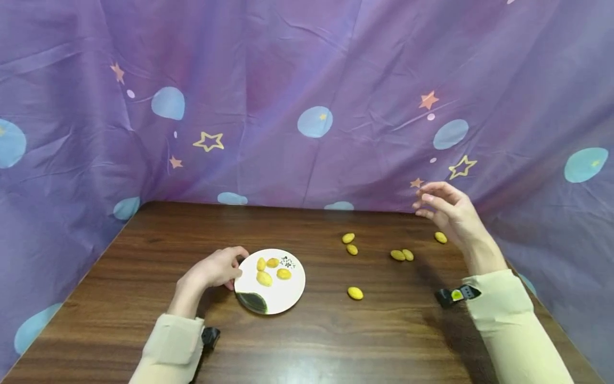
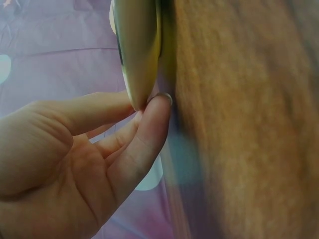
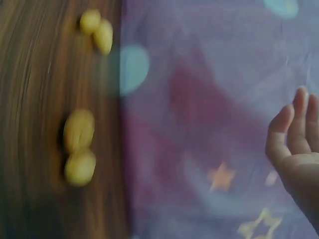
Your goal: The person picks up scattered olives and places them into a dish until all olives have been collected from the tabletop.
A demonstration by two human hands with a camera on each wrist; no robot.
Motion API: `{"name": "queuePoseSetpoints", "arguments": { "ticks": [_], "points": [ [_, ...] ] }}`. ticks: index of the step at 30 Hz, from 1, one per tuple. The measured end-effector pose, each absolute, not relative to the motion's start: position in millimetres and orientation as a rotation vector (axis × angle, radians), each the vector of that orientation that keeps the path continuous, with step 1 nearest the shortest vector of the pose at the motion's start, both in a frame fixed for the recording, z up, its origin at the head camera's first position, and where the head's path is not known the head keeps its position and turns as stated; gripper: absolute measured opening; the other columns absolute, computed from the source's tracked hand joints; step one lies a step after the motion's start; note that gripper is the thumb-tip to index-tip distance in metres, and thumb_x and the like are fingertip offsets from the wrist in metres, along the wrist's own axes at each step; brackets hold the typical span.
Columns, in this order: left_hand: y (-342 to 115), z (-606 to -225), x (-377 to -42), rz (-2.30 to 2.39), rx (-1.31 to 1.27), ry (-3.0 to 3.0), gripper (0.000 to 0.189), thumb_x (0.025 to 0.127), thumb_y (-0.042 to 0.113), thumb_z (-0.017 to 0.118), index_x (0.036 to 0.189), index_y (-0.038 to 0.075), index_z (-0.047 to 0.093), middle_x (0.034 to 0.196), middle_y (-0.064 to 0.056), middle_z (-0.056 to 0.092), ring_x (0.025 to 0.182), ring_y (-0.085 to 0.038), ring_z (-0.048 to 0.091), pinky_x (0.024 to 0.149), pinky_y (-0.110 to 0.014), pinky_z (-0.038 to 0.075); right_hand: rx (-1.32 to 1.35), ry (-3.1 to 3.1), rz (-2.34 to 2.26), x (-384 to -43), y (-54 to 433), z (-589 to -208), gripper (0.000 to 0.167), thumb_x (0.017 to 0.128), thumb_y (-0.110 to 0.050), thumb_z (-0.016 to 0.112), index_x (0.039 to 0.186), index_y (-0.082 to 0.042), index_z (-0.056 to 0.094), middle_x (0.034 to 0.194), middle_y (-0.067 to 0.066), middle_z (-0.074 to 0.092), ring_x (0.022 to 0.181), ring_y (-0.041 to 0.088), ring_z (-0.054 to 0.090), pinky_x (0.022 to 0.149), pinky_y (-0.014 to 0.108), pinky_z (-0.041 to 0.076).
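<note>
My left hand (image 1: pixel 218 268) pinches the left rim of a white plate (image 1: pixel 291 296) that has a dark green patch and a small leafy print. In the left wrist view the plate's edge (image 2: pixel 139 59) sits between thumb and fingers, close over the wood. Several small yellow oval fruits (image 1: pixel 264 278) lie on the plate. Raised above the table's far right, my right hand (image 1: pixel 448 213) has loosely bent fingers and holds nothing. Below it, a single yellow fruit (image 1: pixel 441 237) lies on the table. The right wrist view shows two fruits side by side (image 3: pixel 79 131), well away from the fingers.
More yellow fruits lie on the brown wooden table (image 1: pixel 307 341): a pair at the back (image 1: pixel 348 238), a touching pair (image 1: pixel 397 255) right of it, and a lone one (image 1: pixel 355 293) right of the plate. A purple patterned cloth (image 1: pixel 268 106) hangs behind and at both sides.
</note>
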State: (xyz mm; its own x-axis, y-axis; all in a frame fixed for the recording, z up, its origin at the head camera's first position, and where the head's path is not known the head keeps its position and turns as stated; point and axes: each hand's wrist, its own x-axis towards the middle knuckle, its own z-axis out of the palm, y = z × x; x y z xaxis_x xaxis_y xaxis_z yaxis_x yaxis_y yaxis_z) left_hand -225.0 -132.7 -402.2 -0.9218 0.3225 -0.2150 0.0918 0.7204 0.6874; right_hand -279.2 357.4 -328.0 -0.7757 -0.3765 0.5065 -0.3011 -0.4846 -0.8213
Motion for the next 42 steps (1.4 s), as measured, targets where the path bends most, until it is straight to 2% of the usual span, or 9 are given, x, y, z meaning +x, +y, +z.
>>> {"name": "queuePoseSetpoints", "arguments": {
  "ticks": [8,13,17,22,26,29,32,38,42],
  "points": [
    [-134,-403,-225,1.022,0.320,2.604,0.041,0.088,-0.007,0.058,0.128,-0.003,0.053,0.083,-0.013,0.054,0.058,-0.020,0.062,0.055,-0.032,0.055,-0.676,1.329,-2.579,-301,425,-355,0.034,0.104,0.003,0.028,0.113,0.005,0.061,0.104,0.019,0.064,0.087,0.034,0.066,0.078,0.043,0.055],
    [-133,-404,-226,1.032,0.320,2.600,0.042,0.086,-0.007,0.058,0.128,-0.003,0.054,0.083,-0.013,0.054,0.058,-0.020,0.062,0.055,-0.032,0.055,-0.389,1.606,-2.540,-305,456,-380,0.031,0.103,0.004,0.034,0.109,-0.003,0.063,0.098,0.010,0.066,0.083,0.026,0.068,0.073,0.037,0.057],
    [-133,-404,-226,1.040,0.321,2.602,0.041,0.086,-0.007,0.058,0.127,-0.003,0.054,0.082,-0.013,0.054,0.058,-0.021,0.062,0.055,-0.033,0.055,-0.227,1.822,-2.416,-308,473,-396,0.025,0.101,0.003,0.043,0.111,-0.010,0.063,0.097,0.002,0.067,0.083,0.020,0.068,0.073,0.034,0.057],
    [-134,-404,-226,1.053,0.318,2.599,0.041,0.086,-0.009,0.057,0.127,-0.004,0.054,0.082,-0.014,0.053,0.058,-0.021,0.062,0.055,-0.033,0.056,-0.093,2.019,-2.227,-310,485,-409,0.019,0.101,-0.005,0.050,0.112,-0.016,0.061,0.098,-0.006,0.068,0.083,0.016,0.066,0.072,0.032,0.057],
    [-133,-405,-225,1.060,0.318,2.594,0.042,0.086,-0.009,0.057,0.127,-0.004,0.054,0.083,-0.014,0.053,0.059,-0.021,0.062,0.055,-0.032,0.056,0.088,2.183,-2.020,-311,489,-416,0.016,0.099,-0.006,0.053,0.106,-0.020,0.058,0.092,-0.008,0.069,0.080,0.013,0.066,0.070,0.029,0.056],
    [-131,-405,-226,1.078,0.318,2.588,0.041,0.086,-0.010,0.057,0.127,-0.005,0.054,0.084,-0.014,0.053,0.059,-0.021,0.062,0.055,-0.032,0.057,0.203,2.311,-1.923,-312,488,-420,0.015,0.096,-0.002,0.055,0.103,-0.015,0.057,0.084,-0.008,0.068,0.071,0.010,0.065,0.065,0.026,0.056],
    [-130,-406,-225,1.096,0.314,2.583,0.040,0.086,-0.010,0.057,0.126,-0.005,0.054,0.083,-0.014,0.052,0.060,-0.021,0.062,0.055,-0.032,0.057,0.224,2.445,-1.814,-314,485,-420,0.013,0.094,-0.001,0.058,0.105,-0.006,0.054,0.077,-0.008,0.065,0.064,0.008,0.062,0.060,0.023,0.055],
    [-130,-407,-224,1.081,0.304,2.590,0.039,0.087,-0.010,0.057,0.126,-0.004,0.054,0.082,-0.013,0.053,0.059,-0.021,0.062,0.055,-0.032,0.057,0.184,2.662,-1.504,-316,475,-423,0.036,0.092,-0.008,0.064,0.117,0.011,0.048,0.072,-0.007,0.062,0.061,0.006,0.057,0.055,0.023,0.051],
    [-132,-407,-223,1.077,0.292,2.592,0.039,0.088,-0.010,0.058,0.126,-0.004,0.054,0.083,-0.014,0.052,0.060,-0.021,0.062,0.056,-0.033,0.057,0.138,2.756,-1.391,-320,472,-430,0.040,0.090,-0.006,0.063,0.120,0.015,0.046,0.069,-0.004,0.058,0.060,0.007,0.054,0.050,0.023,0.046]
  ]
}}
